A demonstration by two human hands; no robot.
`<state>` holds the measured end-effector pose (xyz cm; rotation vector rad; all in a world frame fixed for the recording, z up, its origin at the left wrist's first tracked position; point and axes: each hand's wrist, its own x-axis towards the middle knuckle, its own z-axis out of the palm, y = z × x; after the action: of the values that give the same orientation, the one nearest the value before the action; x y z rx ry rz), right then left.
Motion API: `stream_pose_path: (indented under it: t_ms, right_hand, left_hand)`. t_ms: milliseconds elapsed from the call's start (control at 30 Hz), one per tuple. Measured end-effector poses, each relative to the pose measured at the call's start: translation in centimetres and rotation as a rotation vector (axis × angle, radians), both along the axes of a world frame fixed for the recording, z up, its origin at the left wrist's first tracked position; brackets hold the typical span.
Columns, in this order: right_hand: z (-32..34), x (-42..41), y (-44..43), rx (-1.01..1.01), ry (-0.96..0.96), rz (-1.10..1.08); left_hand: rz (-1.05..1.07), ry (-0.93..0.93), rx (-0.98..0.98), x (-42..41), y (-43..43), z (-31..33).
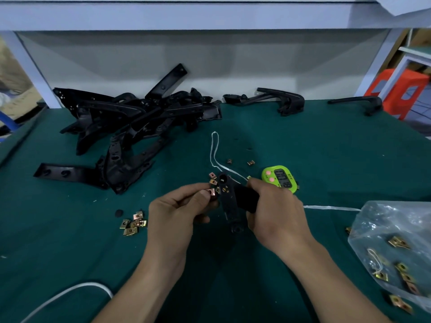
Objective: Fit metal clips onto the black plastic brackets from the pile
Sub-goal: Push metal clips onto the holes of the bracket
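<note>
While right hand (275, 206) grip wraps the black bracket (229, 201) over the near-edge middle of the table (326, 148), left hand (179, 206) grip pinches a metal clip (211, 191) just beside its far end. Just left: loose clips (134, 223). Right edge: clip bag (396, 241). Behind: green timer (279, 179). Far-left corner: bracket pile (140, 122).

Head camera | worn view looked forward and down, wide-angle, across the green table (326, 148) | near: left hand (177, 210) with metal clip (211, 191), right hand (277, 210) with bracket (229, 202), dead centre | farther: bracket pile (130, 127) at 11 o'clock | wall (210, 66) at 12 o'clock closed the frame.
</note>
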<state>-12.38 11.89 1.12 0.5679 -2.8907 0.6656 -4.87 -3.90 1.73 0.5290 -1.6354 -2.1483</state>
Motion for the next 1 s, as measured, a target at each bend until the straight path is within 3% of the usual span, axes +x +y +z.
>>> stream_pose_path:
  t_ms: [467,1000]
  right_hand:
    - [0.82,0.38,-0.52,0.024,-0.090,-0.123]
    - [0.56,0.03,-0.48,0.186,0.115,-0.082]
  left_hand:
    - [-0.095,0.065,-0.024,0.32,-0.30,-0.06]
    - [-0.143,-0.057,-0.023,0.51,-0.52,0.13]
